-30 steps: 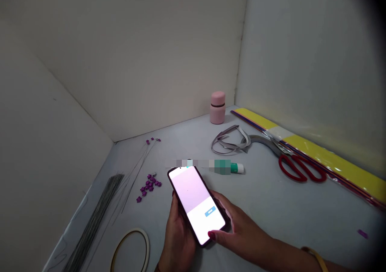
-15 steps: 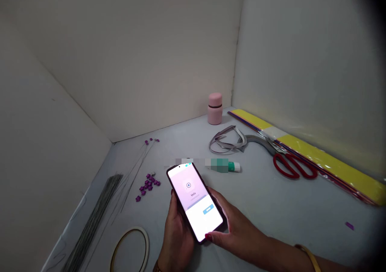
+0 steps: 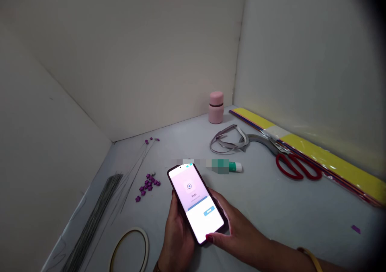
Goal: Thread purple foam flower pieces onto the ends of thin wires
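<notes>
A smartphone (image 3: 196,201) with a lit screen and dark case is held between both hands over the table, tilted to the left at its top. My left hand (image 3: 177,235) wraps its left edge from below, the thumb along the side. Around the lower right edge is my right hand (image 3: 235,227), its red-nailed thumb at the bottom of the screen and the other fingers hidden behind. Just beyond the phone lies a green tube with a white cap (image 3: 235,166), partly blurred out. Small purple stars (image 3: 147,183) lie in a cluster left of the phone.
A bundle of thin wires (image 3: 93,219) and a roll of tape (image 3: 144,244) lie at left. Several wires carry purple stars (image 3: 146,141). Behind are a pink flask (image 3: 216,109) and grey paper strips (image 3: 220,143). Red-handled scissors (image 3: 289,165) lie by a yellow packet (image 3: 319,151) along the right wall.
Both hands keep the same hold on the phone. The view has shifted very slightly, moving things at the right a little further right.
</notes>
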The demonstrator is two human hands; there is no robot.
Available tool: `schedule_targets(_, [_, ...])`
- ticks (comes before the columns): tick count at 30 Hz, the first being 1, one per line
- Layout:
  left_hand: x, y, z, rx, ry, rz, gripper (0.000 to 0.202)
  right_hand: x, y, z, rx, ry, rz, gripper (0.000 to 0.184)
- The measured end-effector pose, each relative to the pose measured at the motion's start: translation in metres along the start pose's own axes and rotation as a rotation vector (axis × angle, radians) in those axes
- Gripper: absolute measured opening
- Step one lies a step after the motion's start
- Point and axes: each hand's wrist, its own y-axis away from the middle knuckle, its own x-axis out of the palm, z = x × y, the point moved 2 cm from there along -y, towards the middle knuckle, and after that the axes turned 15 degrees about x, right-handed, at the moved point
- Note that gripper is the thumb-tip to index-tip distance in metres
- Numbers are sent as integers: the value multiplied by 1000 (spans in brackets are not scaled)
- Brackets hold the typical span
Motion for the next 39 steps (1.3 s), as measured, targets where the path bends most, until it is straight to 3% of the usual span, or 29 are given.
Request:
schedule_targets(12, [8,4,-5,8,-90,-107,37,0,-1,-2,-52,112,-69,87])
schedule_targets(20, [1,1,-1,14,-76,-66,39,0,-2,0,-47,115,-68,86])
schedule_targets(29, [-8,-6,10,-59,87,-105,37,2,-2,-3,-34,70,-107,85])
schedule_targets(39, [-8,-6,14,-55,173,-24,41,5,0,0,-27,47,-122,91])
